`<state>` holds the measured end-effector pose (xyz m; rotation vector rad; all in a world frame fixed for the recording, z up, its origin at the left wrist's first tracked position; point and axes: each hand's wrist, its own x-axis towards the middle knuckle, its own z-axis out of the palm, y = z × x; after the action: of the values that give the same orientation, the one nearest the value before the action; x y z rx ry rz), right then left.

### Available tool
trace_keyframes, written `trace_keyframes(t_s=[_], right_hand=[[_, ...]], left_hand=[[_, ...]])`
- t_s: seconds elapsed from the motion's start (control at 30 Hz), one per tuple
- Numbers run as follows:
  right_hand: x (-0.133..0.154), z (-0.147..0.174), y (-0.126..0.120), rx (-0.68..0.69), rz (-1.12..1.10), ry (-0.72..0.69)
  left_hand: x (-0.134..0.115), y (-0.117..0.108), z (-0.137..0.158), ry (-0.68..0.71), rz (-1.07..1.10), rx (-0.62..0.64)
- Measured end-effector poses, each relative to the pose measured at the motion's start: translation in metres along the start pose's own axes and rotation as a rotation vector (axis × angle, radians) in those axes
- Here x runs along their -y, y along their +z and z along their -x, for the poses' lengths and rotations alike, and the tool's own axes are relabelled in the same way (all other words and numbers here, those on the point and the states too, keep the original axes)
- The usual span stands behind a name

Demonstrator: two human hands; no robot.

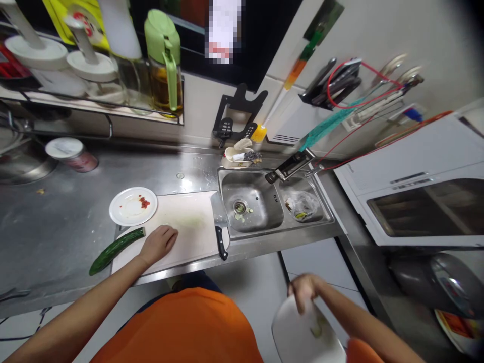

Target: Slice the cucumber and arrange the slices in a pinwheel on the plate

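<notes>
My left hand (pixel 159 244) rests on the white cutting board (pixel 196 237), its fingers loosely curled and nothing visible in them. Just left of it, a whole green cucumber (pixel 117 250) lies partly across the board's edge. A white plate (pixel 130 212) with red chopped bits overlaps the board's far left corner. The kitchen knife (pixel 220 227) lies along the right end of the board, black handle towards me. Low on the right, my right hand (pixel 304 290) grips the rim of a white dish (pixel 295 333), held tilted off the counter; a greenish piece shows on it.
Right of the board is a steel double sink (pixel 260 201) with green scraps near the drain and a plastic bag (pixel 302 204) in the smaller basin. A black faucet (pixel 289 166) reaches over it. An oil bottle (pixel 164 65) and jars stand on the rack; a white appliance (pixel 416 186) is at right.
</notes>
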<state>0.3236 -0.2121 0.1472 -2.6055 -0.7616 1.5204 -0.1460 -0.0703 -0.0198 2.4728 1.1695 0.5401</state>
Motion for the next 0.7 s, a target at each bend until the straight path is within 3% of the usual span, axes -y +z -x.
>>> trace_keyframes(t_s=[0.1, 0.17, 0.27, 0.37, 0.47, 0.7], right_hand=[[0.050, -0.038, -0.027, 0.206, 0.081, 0.138], [0.095, -0.066, -0.039, 0.306, 0.086, 0.149], [0.163, -0.100, -0.034, 0.506, -0.082, -0.011], [0.220, -0.121, -0.003, 0.563, -0.323, -0.189], [0.263, -0.134, 0.044, 0.571, -0.637, -0.279], [0.332, -0.157, 0.157, 0.503, -0.834, -0.340]], left_hand=[[-0.001, -0.001, 0.000, -0.018, 0.027, 0.019], [-0.002, -0.001, 0.000, -0.039, 0.040, 0.023], [-0.004, 0.000, -0.001, -0.056, 0.035, 0.033], [-0.006, 0.000, -0.001, -0.058, 0.023, 0.029], [-0.008, -0.001, -0.002, -0.070, 0.013, 0.010], [-0.013, -0.004, -0.005, -0.088, -0.006, 0.009]])
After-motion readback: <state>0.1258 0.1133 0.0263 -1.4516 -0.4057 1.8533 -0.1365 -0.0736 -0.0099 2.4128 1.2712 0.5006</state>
